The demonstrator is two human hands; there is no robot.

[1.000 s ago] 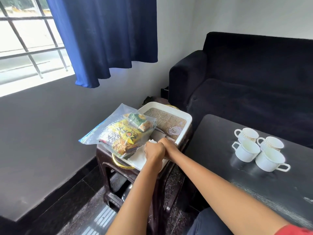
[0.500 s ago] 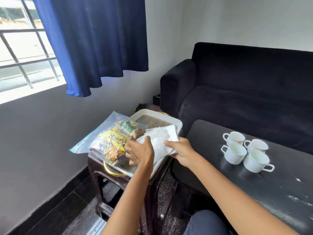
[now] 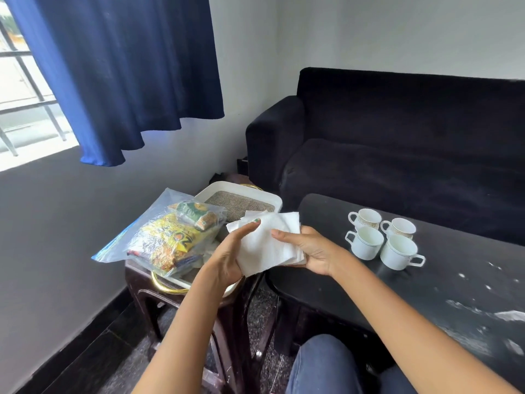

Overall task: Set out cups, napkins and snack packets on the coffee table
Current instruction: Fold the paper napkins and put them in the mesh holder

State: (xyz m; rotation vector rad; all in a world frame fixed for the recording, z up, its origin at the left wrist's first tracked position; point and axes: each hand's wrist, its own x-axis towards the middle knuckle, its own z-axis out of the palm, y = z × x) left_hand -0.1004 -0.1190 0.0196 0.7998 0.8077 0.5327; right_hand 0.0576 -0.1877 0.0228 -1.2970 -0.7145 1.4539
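Observation:
Both hands hold a stack of white napkins (image 3: pixel 270 243) in the air between the side table and the coffee table. My left hand (image 3: pixel 227 257) grips its left edge from below, thumb on top. My right hand (image 3: pixel 309 251) supports the right edge. Several white cups (image 3: pixel 383 237) stand grouped on the black coffee table (image 3: pixel 454 294), right of the napkins. A clear plastic bag (image 3: pixel 159 234) with yellow and green snack packets (image 3: pixel 167 243) lies on the white tray (image 3: pixel 267 201) to the left.
The tray rests on a small dark wooden side table (image 3: pixel 142 282) by the wall and holds a brown woven mat (image 3: pixel 235 203). A black sofa (image 3: pixel 397 143) stands behind the coffee table. A blue curtain (image 3: pixel 127 75) hangs at the window. My knee (image 3: pixel 326 365) is below.
My hands lifted the napkin stack off the tray and carried it up and right, toward the coffee table. Both hands now hold it spread in the air.

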